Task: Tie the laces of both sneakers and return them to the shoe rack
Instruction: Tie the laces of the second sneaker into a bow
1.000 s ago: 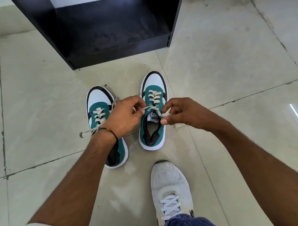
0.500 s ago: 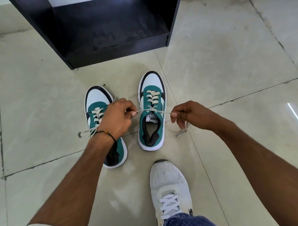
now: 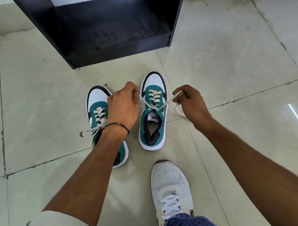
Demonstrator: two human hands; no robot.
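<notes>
Two green, white and black sneakers stand side by side on the tiled floor, toes toward the rack. The right sneaker (image 3: 153, 126) has its cream lace (image 3: 145, 102) crossed once over the tongue and pulled out to both sides. My left hand (image 3: 122, 107) is shut on the left end of that lace, between the two shoes. My right hand (image 3: 189, 103) is shut on the right end, whose tail hangs below the fingers. The left sneaker (image 3: 98, 106) lies partly under my left wrist, its lace ends loose on the floor.
A black open shoe rack (image 3: 119, 49) stands on the floor just beyond the sneakers, its bottom shelf bare. My own foot in a white sneaker (image 3: 171, 184) rests near the bottom edge, close behind the right sneaker. Pale floor tiles spread on all sides.
My hands went from close together over the right sneaker's tongue to wide apart, drawing the crossed lace tight. Both hands have also shifted toward the toes.
</notes>
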